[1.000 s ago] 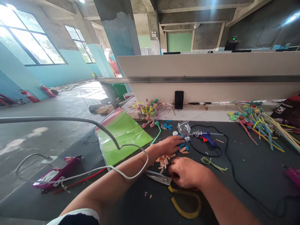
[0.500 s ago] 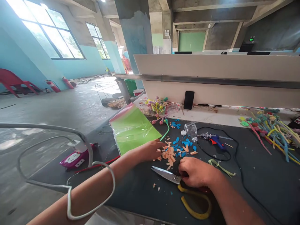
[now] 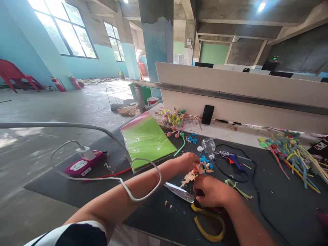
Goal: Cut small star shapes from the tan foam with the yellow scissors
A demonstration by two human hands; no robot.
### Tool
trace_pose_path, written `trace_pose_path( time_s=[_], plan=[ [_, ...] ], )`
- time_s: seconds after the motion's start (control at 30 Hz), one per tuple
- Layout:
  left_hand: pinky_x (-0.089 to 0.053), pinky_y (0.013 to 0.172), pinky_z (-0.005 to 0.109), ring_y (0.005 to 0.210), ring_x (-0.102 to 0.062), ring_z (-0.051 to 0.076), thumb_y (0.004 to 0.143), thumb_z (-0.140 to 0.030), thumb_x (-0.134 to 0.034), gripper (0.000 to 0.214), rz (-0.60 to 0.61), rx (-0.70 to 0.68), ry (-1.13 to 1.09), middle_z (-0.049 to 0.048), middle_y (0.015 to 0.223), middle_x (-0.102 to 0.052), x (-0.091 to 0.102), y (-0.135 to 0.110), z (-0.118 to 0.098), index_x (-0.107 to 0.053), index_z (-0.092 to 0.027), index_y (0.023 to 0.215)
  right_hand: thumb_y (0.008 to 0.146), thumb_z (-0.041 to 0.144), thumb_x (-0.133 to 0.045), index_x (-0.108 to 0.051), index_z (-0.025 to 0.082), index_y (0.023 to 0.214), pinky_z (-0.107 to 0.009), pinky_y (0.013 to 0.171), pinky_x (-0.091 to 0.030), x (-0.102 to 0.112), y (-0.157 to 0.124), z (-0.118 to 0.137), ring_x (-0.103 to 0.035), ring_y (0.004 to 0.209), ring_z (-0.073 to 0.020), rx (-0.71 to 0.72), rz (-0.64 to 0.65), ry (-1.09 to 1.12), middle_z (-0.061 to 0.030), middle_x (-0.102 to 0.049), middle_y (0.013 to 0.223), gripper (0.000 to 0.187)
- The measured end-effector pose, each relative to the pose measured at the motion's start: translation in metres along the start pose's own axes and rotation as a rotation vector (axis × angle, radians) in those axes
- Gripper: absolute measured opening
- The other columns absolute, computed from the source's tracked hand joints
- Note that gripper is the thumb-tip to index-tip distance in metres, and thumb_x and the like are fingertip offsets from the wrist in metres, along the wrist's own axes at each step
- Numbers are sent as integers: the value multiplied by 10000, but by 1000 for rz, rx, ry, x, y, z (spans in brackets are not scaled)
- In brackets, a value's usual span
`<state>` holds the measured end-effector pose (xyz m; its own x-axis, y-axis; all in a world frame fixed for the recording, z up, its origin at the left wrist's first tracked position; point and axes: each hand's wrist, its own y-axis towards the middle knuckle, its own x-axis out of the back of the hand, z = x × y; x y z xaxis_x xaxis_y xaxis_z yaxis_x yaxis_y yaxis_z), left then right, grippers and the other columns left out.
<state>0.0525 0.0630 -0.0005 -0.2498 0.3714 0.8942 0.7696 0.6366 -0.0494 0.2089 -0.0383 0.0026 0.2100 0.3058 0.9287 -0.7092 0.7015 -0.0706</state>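
My left hand (image 3: 189, 162) reaches over a loose pile of peach scraps (image 3: 189, 177) and blue scraps (image 3: 205, 160). Its fingers are bent down and bunched at the pile; whether they pinch a piece is hidden. Close by on the right, my right hand (image 3: 211, 192) is closed, its knuckles up and its fingertips out of sight. Beside it lie large scissors (image 3: 183, 194) with yellow handles, blades pointing left, partly covered by that hand. A few small peach bits (image 3: 166, 203) rest below the blades.
A white cable (image 3: 147, 198) loops over my left forearm from a purple power strip (image 3: 82, 167). Green sheets in plastic (image 3: 148, 140) lie left. Behind the scraps are a clear bottle (image 3: 208, 146) and a blue glue gun (image 3: 237, 163). A phone (image 3: 207, 114) leans upright; colourful twisted stems (image 3: 294, 150) lie right.
My left hand has moved right, from the pile's left edge to over the scraps, shifting and covering some. The cable loop has slid along with the forearm. My right hand stays by the scissors.
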Motion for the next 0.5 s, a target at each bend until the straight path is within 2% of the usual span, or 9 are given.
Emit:
trace_pose_path(
  time_s=[0.1, 0.23, 0.3, 0.4, 0.5],
  plan=[
    [-453, 746, 236, 791, -603, 163, 629, -89, -607, 431, -72, 35, -116, 29, 905, -695, 8, -7, 10, -686, -188, 1041, 660, 135, -562, -611, 203, 727, -225, 625, -403, 5, -5, -3, -565, 727, -146, -8, -70, 46, -7, -637, 813, 108],
    [-461, 593, 204, 598, -584, 116, 676, -164, -564, 342, -253, 178, -313, 4, 738, -692, 23, -28, 28, -705, -160, 987, 676, 88, -535, -596, 212, 763, -238, 715, -423, 13, -8, -12, -566, 794, -153, 11, -225, 78, -5, -622, 827, 163],
    [-468, 573, 211, 587, -586, 118, 701, -192, -532, 341, -394, 244, -413, 15, 727, -689, 31, -38, 38, -692, -141, 997, 688, 95, -526, -587, 217, 765, -236, 695, -421, 14, -7, -20, -563, 770, -148, -76, -278, 53, 2, -608, 806, 156],
    [-490, 607, 235, 656, -599, 128, 748, -252, -492, 397, -619, 303, -545, 54, 849, -687, 44, -53, 51, -631, -129, 1099, 714, 128, -503, -558, 214, 703, -258, 669, -415, 12, -4, -32, -556, 738, -159, -265, -317, -24, -7, -587, 767, 102],
    [-501, 606, 247, 671, -598, 129, 733, -289, -525, 361, -725, 323, -648, 60, 874, -673, 55, -73, 57, -643, -131, 1035, 729, 144, -480, -552, 207, 684, -302, 660, -416, 6, 0, -41, -559, 723, -190, -349, -321, -61, -31, -588, 744, 106]
  ],
)
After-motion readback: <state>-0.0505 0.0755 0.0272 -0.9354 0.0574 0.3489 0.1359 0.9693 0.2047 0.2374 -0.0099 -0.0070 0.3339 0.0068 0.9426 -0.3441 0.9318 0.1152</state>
